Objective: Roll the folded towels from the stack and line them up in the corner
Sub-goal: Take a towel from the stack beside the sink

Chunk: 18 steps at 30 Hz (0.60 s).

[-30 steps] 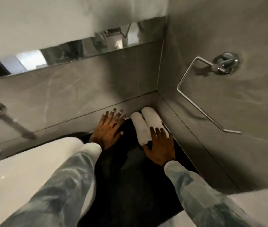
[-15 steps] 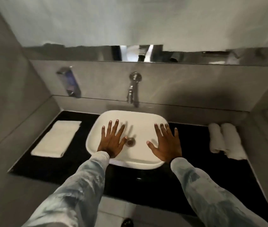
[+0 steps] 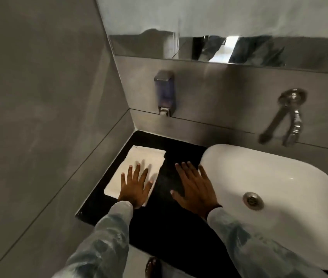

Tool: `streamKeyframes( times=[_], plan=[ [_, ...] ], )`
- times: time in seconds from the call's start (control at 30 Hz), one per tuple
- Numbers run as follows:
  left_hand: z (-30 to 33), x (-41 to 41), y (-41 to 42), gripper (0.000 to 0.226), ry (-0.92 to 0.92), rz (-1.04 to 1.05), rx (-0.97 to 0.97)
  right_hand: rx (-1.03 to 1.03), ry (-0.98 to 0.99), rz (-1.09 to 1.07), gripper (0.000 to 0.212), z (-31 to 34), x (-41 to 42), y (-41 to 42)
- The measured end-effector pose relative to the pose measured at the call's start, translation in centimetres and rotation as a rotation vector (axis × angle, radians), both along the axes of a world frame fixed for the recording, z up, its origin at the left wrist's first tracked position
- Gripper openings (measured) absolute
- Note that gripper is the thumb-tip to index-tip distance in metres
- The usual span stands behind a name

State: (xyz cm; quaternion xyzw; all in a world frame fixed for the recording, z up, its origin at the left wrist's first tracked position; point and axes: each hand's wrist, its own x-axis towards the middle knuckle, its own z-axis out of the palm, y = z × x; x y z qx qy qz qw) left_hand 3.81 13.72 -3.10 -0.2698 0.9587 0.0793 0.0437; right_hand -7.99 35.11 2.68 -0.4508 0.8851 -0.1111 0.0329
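head view, left hand (image 3: 135, 189) now over folded towels (image 3: 137, 171), rolled towels gone

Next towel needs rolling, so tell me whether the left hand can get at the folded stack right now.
Probably yes. The left hand is spread open over the near end of the folded towels on the black counter, with nothing between them; whether it touches them yet is unclear.

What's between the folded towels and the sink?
In the head view, bare black counter, with the right hand spread over it between towel stack and sink.
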Motion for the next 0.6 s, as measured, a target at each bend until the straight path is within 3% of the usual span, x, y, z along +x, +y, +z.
streamKeyframes(
  times=[0.1, 0.3, 0.6],
  plan=[
    [-2.6, -0.1, -5.8, 0.071, -0.02, 0.038, 0.034, 0.045, -0.176, -0.074, 0.088, -2.6, -0.3, -6.6],
    [-6.0, -1.8, -14.1, 0.07, -0.063, 0.199, 0.204, 0.119, -0.709, -0.472, 0.083, -6.6, 1.3, -14.5],
    [-6.1, -8.7, -19.6, 0.056, 0.011, 0.346, 0.507, 0.023, -0.91, -0.884, 0.085, -8.9, 5.6, -19.6]
  ],
)
